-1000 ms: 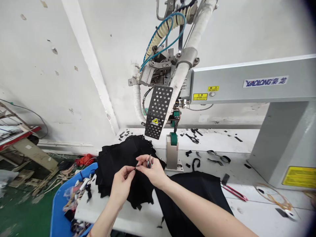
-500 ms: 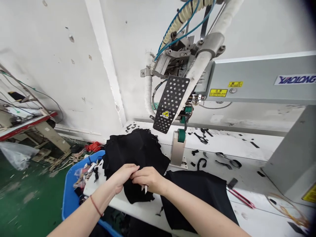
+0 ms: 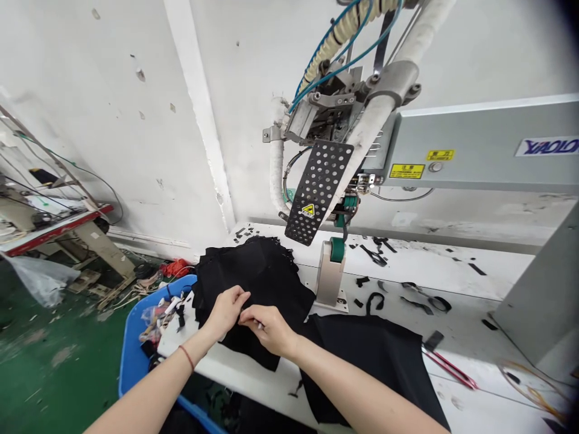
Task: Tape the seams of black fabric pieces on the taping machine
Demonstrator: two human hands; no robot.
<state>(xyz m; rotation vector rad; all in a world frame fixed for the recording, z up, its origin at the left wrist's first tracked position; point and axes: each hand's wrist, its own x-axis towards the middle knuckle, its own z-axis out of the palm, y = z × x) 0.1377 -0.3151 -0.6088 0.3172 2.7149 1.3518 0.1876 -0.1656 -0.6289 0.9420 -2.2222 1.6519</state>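
A ragged-edged pile of black fabric pieces (image 3: 253, 265) lies on the white worktable under my hands. My left hand (image 3: 228, 310) is closed in a pinch over the near part of the pile, seemingly on a fabric piece. Just right of it and slightly lower, my right hand (image 3: 271, 331) also pinches, apparently at the same black fabric; the fingertips are partly hidden. A small white object shows between the right fingers, too little visible to name. Another black fabric piece (image 3: 371, 355) lies flat beneath my right forearm.
A machine with a green roller (image 3: 337, 249) on a metal post and a perforated black guard (image 3: 319, 193) stands behind the pile. Black scraps (image 3: 375, 301) and red-handled tweezers (image 3: 452, 367) lie to the right. A blue bin (image 3: 131, 337) holding odds and ends sits at left.
My hands have parted slightly, the left moving up. The near edge of the fabric beneath them has shifted, and the white object in my right hand shows less. The view has turned slightly left.
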